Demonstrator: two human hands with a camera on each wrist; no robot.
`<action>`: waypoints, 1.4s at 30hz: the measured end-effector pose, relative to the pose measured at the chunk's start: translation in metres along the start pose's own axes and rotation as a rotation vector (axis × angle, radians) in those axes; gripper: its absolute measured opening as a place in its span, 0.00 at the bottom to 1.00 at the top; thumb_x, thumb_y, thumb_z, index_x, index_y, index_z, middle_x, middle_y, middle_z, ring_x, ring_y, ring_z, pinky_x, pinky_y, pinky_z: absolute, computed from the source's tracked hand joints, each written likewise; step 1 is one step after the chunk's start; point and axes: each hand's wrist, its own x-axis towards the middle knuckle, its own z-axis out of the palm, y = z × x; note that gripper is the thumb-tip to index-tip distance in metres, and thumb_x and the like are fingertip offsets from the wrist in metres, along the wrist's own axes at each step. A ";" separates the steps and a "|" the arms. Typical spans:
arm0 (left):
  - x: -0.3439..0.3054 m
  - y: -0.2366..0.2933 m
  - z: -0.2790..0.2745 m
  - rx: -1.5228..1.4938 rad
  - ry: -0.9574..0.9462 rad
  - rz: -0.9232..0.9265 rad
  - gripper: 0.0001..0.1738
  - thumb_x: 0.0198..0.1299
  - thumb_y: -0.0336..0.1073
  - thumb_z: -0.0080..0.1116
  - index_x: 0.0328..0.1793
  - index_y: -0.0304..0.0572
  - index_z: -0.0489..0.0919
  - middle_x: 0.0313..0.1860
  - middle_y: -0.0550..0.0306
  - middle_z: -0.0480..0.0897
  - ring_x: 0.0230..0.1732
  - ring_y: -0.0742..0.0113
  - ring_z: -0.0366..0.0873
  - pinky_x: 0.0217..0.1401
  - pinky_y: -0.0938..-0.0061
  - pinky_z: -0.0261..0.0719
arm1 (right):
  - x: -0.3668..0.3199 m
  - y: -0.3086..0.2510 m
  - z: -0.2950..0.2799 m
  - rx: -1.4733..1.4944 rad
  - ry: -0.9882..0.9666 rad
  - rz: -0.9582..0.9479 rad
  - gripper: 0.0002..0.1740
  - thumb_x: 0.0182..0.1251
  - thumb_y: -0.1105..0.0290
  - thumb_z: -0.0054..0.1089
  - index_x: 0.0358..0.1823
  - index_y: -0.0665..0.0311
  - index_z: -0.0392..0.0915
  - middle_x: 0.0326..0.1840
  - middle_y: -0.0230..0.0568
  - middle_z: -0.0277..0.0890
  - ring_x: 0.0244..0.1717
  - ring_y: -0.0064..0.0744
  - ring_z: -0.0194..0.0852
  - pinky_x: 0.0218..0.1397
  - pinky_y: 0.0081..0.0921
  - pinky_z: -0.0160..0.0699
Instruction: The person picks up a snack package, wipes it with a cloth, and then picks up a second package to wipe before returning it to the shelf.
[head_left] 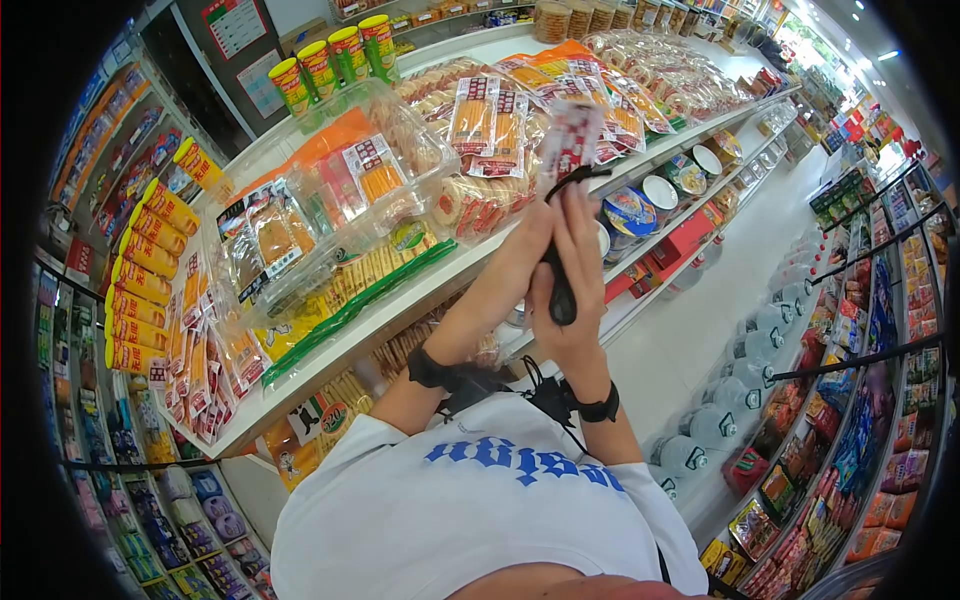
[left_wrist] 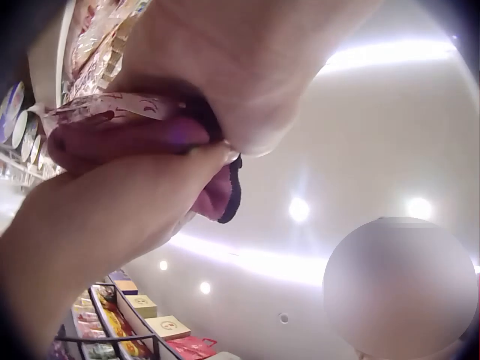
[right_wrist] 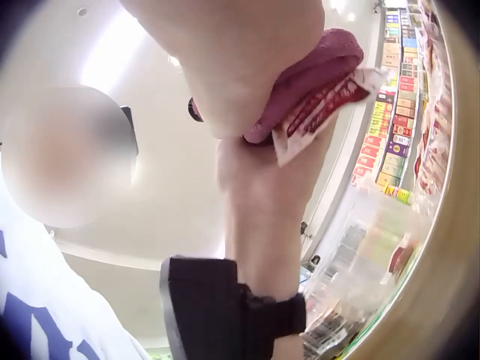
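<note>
In the head view my left hand (head_left: pixel 522 255) and right hand (head_left: pixel 575 265) come together in front of me. Between them is a folded cloth (head_left: pixel 562 290), dark in this view. Both wrist views show the cloth (left_wrist: pixel 127 144) as maroon with a dark edge. A red-and-white packet (head_left: pixel 575 140) sticks up beyond the fingertips, its end blurred. Seen from the right wrist, the packet (right_wrist: pixel 322 112) lies along the cloth. My right thumb presses the cloth in the left wrist view; the left hand's fingers are mostly hidden.
A white counter (head_left: pixel 340 370) holds snack packs, a clear plastic tray (head_left: pixel 345 250) and yellow canisters (head_left: pixel 150 250). Bowl-shaped tubs (head_left: pixel 630 212) fill the shelf below. Large water bottles (head_left: pixel 712 425) line the aisle floor at right, beside racks of packaged goods (head_left: pixel 850 310).
</note>
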 end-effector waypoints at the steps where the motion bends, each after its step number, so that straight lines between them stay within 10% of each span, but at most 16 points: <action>1: -0.002 0.006 0.002 0.153 -0.012 -0.049 0.31 0.81 0.53 0.38 0.71 0.30 0.67 0.62 0.52 0.77 0.61 0.68 0.72 0.66 0.76 0.69 | 0.007 0.003 -0.004 -0.027 0.009 -0.012 0.30 0.63 0.79 0.57 0.69 0.70 0.72 0.76 0.56 0.63 0.79 0.58 0.57 0.80 0.52 0.49; 6: -0.005 0.014 -0.007 0.774 -0.202 -0.053 0.26 0.77 0.51 0.50 0.65 0.33 0.72 0.48 0.58 0.81 0.46 0.70 0.74 0.50 0.74 0.74 | 0.017 0.030 -0.027 0.087 -0.090 0.038 0.21 0.70 0.75 0.52 0.63 0.69 0.76 0.62 0.49 0.78 0.73 0.53 0.66 0.82 0.54 0.41; 8: -0.004 0.023 -0.010 0.977 -0.275 -0.088 0.24 0.68 0.47 0.64 0.54 0.31 0.76 0.39 0.55 0.80 0.40 0.72 0.72 0.43 0.72 0.73 | 0.008 0.040 -0.026 0.241 -0.006 0.337 0.16 0.77 0.65 0.52 0.54 0.71 0.80 0.48 0.42 0.82 0.54 0.35 0.78 0.69 0.39 0.65; 11: -0.003 0.047 0.003 1.127 -0.378 -0.223 0.22 0.64 0.45 0.69 0.48 0.30 0.79 0.35 0.49 0.80 0.36 0.70 0.73 0.42 0.69 0.74 | -0.002 0.040 -0.031 0.552 0.063 0.739 0.21 0.79 0.57 0.54 0.45 0.72 0.80 0.36 0.32 0.81 0.36 0.15 0.72 0.41 0.19 0.73; 22: -0.005 0.019 -0.036 0.918 -0.632 -0.159 0.17 0.67 0.40 0.65 0.53 0.33 0.79 0.36 0.46 0.83 0.37 0.67 0.78 0.41 0.67 0.74 | -0.013 0.046 -0.044 0.615 -0.302 0.839 0.16 0.79 0.59 0.55 0.47 0.68 0.79 0.40 0.31 0.80 0.41 0.16 0.73 0.46 0.19 0.74; 28: -0.005 0.029 0.001 0.296 0.025 -0.014 0.19 0.77 0.45 0.50 0.58 0.35 0.77 0.47 0.54 0.87 0.40 0.72 0.82 0.45 0.74 0.81 | -0.006 0.054 -0.037 0.737 0.360 0.806 0.21 0.80 0.53 0.52 0.44 0.66 0.82 0.39 0.33 0.82 0.40 0.18 0.77 0.47 0.19 0.75; 35: 0.013 0.028 -0.019 0.186 0.434 0.217 0.21 0.79 0.48 0.46 0.55 0.36 0.78 0.48 0.48 0.87 0.44 0.72 0.84 0.44 0.77 0.84 | -0.023 0.020 -0.007 0.885 -0.236 0.716 0.15 0.70 0.74 0.65 0.56 0.69 0.77 0.45 0.31 0.82 0.52 0.16 0.75 0.56 0.19 0.75; 42: -0.003 0.050 -0.049 0.556 0.492 0.330 0.17 0.76 0.39 0.53 0.60 0.33 0.76 0.53 0.51 0.84 0.54 0.68 0.82 0.60 0.75 0.78 | -0.024 0.053 -0.012 0.725 0.061 0.853 0.12 0.70 0.73 0.66 0.51 0.70 0.81 0.44 0.33 0.84 0.43 0.19 0.80 0.49 0.18 0.78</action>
